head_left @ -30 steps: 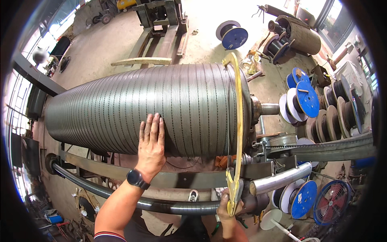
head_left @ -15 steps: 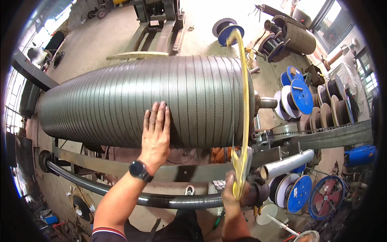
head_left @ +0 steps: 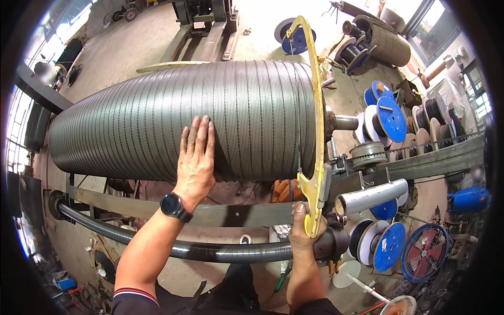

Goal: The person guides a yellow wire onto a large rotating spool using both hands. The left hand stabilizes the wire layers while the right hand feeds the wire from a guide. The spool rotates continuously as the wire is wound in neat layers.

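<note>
A large steel drum, wrapped in closely wound wire, lies across the view. My left hand rests flat on its near side with fingers stretched out, a dark watch on the wrist. My right hand is closed around the handle of a yellow hacksaw. The saw's frame reaches away from me over the right end of the drum, and its thin blade runs along the wound surface there. The far tip of the frame stands beyond the drum's far side.
A black roller and a steel beam run between me and the drum. To the right are a silver tube, blue-flanged spools and a red-bladed fan. A pallet jack stands beyond.
The hacksaw and my right hand have moved away from me, over the drum. My left hand stays flat on the wound surface. The whole view has shifted slightly.
</note>
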Tool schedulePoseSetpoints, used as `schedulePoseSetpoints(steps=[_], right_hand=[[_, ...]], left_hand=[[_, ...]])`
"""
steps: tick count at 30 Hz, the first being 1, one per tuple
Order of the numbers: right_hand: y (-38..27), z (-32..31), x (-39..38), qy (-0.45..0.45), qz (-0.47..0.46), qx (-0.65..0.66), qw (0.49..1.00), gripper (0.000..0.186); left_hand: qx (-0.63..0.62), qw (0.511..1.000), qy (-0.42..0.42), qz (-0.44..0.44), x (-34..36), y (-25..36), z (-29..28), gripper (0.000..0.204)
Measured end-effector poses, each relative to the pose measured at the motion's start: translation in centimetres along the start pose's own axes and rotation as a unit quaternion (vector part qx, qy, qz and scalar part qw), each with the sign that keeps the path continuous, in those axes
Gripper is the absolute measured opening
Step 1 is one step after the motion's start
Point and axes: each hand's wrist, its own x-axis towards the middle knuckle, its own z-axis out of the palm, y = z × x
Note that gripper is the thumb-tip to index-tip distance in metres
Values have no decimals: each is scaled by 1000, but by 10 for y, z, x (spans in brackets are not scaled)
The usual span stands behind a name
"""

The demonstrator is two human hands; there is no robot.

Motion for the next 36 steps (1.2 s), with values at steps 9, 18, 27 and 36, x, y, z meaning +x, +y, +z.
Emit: schedulePoseSetpoints(steps=[9, 18, 27, 36], right_hand=[[3, 6, -11, 38, 24, 10, 999, 12], [-12, -12, -51, 21, 77, -2, 997, 17], [-1, -5, -47, 44, 75, -22, 996, 24], [-12, 15, 13, 51, -2, -15, 999, 22]], left_hand=[[-18, 1000, 2, 17, 1, 0, 3, 110], [-16, 1000, -2, 16, -2, -6, 0, 107], [-45, 999, 7, 20, -2, -4, 3, 106], [-2, 1000, 10, 25, -9, -3, 9, 107]])
